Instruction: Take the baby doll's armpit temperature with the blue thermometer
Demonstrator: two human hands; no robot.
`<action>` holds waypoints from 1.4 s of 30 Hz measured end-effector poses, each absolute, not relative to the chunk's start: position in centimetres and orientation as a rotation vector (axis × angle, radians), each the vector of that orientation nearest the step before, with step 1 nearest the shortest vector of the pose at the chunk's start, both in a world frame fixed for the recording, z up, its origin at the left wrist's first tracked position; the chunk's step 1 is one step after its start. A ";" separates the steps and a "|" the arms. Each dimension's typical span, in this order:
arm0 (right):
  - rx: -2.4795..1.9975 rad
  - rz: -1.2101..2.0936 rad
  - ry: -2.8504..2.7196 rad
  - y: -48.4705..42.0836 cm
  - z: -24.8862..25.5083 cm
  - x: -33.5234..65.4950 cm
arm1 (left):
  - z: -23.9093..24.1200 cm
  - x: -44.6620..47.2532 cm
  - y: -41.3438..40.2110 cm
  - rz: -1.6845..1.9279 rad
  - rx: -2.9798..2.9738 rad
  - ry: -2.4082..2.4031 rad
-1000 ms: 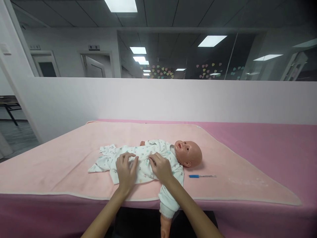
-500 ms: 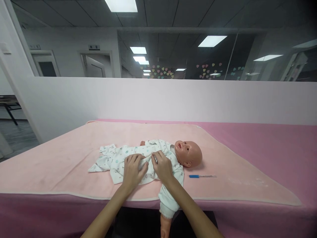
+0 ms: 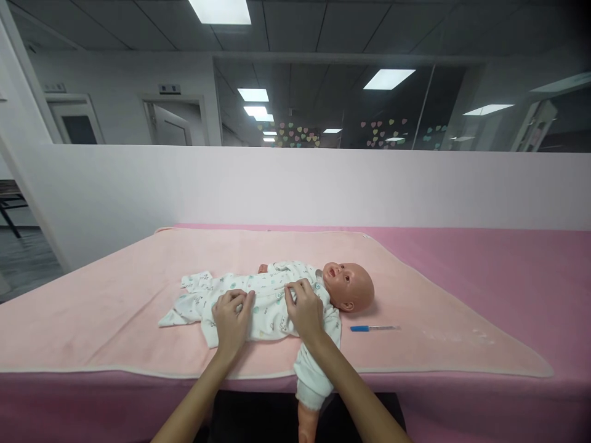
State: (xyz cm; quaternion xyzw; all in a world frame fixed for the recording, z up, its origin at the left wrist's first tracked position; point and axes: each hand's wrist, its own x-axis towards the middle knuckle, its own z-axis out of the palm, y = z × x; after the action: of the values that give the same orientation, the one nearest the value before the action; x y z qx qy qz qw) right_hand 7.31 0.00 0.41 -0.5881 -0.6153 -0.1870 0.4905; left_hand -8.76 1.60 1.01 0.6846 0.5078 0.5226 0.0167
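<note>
Doll (image 3: 295, 295) lies on its back across the pink blanket (image 3: 115, 301), long axis from 9 to 3 o'clock, head at 3 o'clock. Both hands rest on its white patterned suit (image 3: 268, 307): left hand (image 3: 232, 320) over the belly with fingers curled, pinching cloth as it seems; right hand (image 3: 305, 311) on the chest at 12 o'clock of the wrist, fingertips bent onto the front seam, nearer to the head. One doll, one blanket, one blue-capped thermometer (image 3: 373, 328) at 3 o'clock of the right hand, apart from it
</note>
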 end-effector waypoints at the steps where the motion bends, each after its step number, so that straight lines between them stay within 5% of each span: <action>1: -1.440 -0.460 -1.491 0.0 0.4 7.3 | 1.0 -8.8 1.6 1.635 2.105 1.584; 42: -1.558 -0.530 -1.430 0.1 0.2 7.6 | 1.1 -8.5 1.5 1.541 2.206 1.622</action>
State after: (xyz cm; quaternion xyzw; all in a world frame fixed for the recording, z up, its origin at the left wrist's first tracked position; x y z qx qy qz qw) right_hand 7.55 0.14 0.20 -0.6336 -0.5817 -0.2154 0.4623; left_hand -8.52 1.47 1.06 0.7022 0.5160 0.4906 -0.0003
